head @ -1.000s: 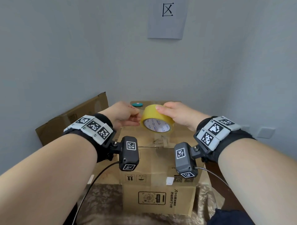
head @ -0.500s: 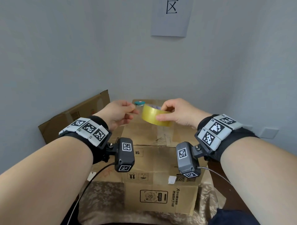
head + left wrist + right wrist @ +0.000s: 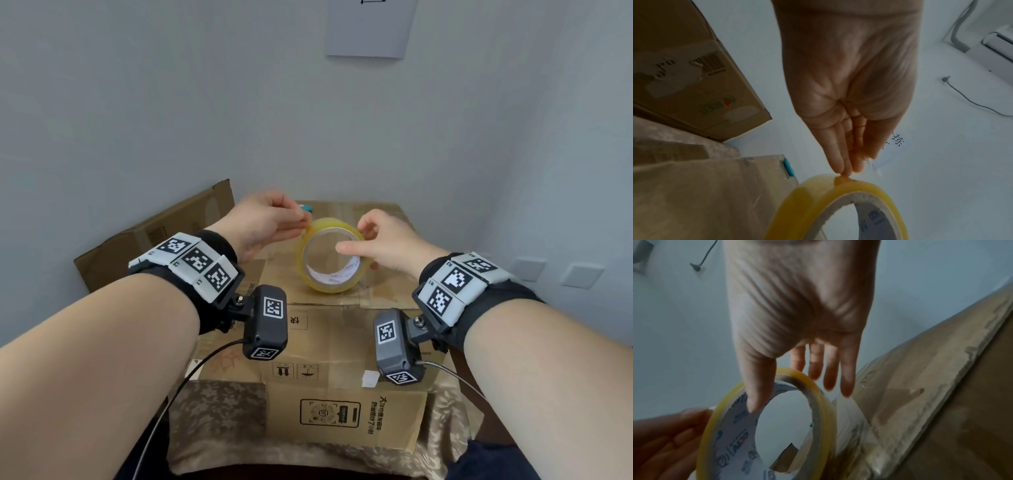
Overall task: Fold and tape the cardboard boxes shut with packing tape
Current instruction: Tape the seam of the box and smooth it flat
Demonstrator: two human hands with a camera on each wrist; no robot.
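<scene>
A roll of yellowish clear packing tape [image 3: 327,287] hangs between both hands above the closed top of a cardboard box [image 3: 342,342], its hole facing me. My left hand [image 3: 304,223] pinches the roll's outer layer at its top left; the left wrist view shows the fingertips [image 3: 844,173] pressed onto the tape [image 3: 809,203]. My right hand [image 3: 352,238] holds the roll from the right. Its thumb [image 3: 754,402] sits inside the white core of the roll [image 3: 709,434] and its other fingers lie behind the rim.
A second, worn cardboard box [image 3: 154,236] leans against the wall at the left. A small teal object [image 3: 306,207] lies at the box's far edge. The box stands on a patterned cloth [image 3: 219,411]. Walls close in behind and to the right.
The roll has turned from edge-on to hole-on and come nearer. My right thumb has moved into the core. My left hand's pinch has shifted to the roll's top.
</scene>
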